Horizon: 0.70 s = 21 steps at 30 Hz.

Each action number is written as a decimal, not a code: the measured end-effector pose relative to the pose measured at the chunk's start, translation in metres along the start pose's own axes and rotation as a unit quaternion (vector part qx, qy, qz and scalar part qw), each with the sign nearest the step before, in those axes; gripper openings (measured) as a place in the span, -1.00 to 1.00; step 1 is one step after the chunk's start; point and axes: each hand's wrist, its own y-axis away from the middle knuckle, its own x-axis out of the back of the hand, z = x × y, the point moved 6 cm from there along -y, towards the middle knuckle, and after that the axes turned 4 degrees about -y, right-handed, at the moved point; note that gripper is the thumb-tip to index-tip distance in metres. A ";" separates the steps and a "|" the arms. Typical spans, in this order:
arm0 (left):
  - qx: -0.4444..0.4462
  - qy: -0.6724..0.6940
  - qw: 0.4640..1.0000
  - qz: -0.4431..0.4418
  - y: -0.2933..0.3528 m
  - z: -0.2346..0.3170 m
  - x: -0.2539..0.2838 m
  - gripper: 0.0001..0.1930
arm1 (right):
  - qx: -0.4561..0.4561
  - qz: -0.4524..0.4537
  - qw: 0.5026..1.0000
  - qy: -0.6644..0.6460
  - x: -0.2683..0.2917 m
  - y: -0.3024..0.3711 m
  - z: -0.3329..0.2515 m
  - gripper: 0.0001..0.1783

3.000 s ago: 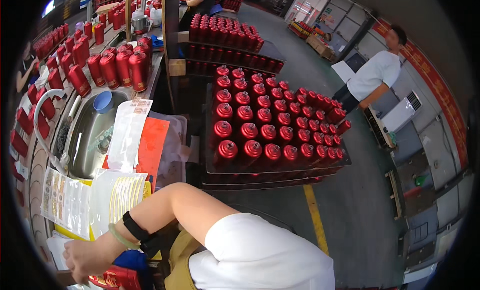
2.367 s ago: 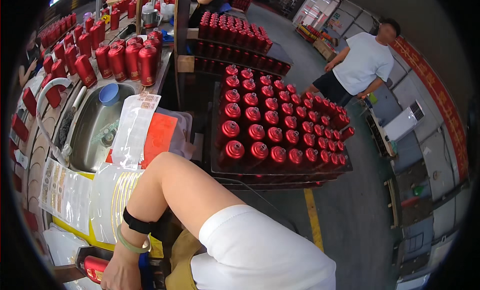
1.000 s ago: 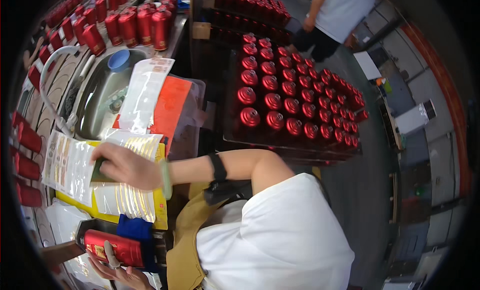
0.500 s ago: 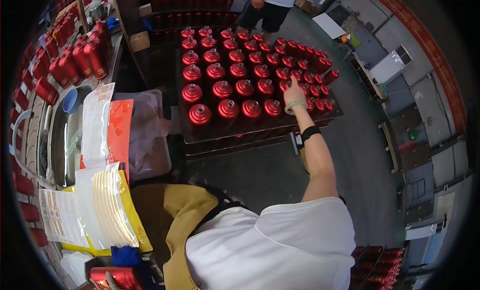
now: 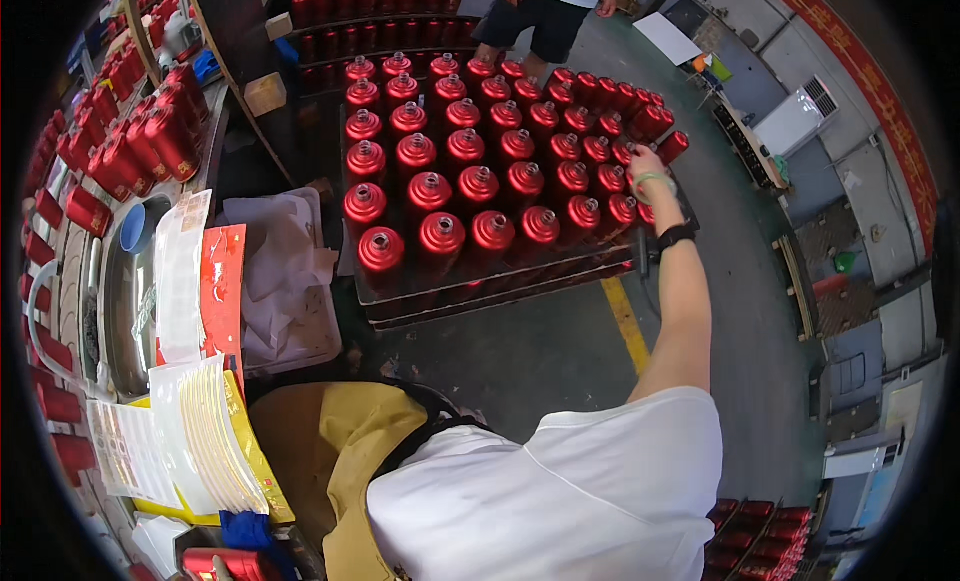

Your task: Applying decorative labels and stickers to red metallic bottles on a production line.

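Looks like reaching step: right hand [image 5: 652, 169] at red bottles [image 5: 491, 231], fingers narrowed, grip unclear; left hand [image 5: 221, 569] barely visible, can't tell. Next needs careful grip.

At 12 o'clock: glossy metallic-red shouldered bottles [image 5: 428, 191] with clear necks, uniform in finish. At 2 o'clock: pale green ring-shaped bangle [image 5: 655, 178]; long red banner [image 5: 880, 91] patterned with yellow characters. Between 2 and 3 o'clock: black strap-type wristband [image 5: 678, 236]. Between 3 and 4 o'clock: straight yellow floor stripe [image 5: 625, 321]. Between 5 and 6 o'clock: plain white fabric shirt [image 5: 550, 491]. At 7 o'clock: mustard-yellow fabric apron [image 5: 365, 431]. At 8 o'clock: white glossy label sheets [image 5: 215, 421] patterned with curved, parallel gold stripes. At 9 o'clock: round blue bowl [image 5: 133, 229]; flat red-orange sheet [image 5: 222, 291].
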 end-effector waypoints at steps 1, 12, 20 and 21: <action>0.008 0.014 1.000 0.003 0.000 -0.002 -0.001 -0.23 | 0.095 -0.064 0.993 -0.041 -0.025 0.015 -0.024 -0.56; 0.142 0.066 0.980 0.121 0.043 -0.044 0.071 -0.22 | 0.577 -0.607 0.518 -0.171 -0.196 0.534 -0.364 -0.67; 0.238 0.107 0.937 0.233 0.083 -0.072 0.113 -0.22 | 0.698 -0.596 0.354 -0.178 -0.186 0.785 -0.453 -0.45; 0.246 0.112 0.931 0.243 0.086 -0.075 0.115 -0.21 | 0.722 -0.571 0.316 -0.228 -0.198 0.825 -0.454 -0.52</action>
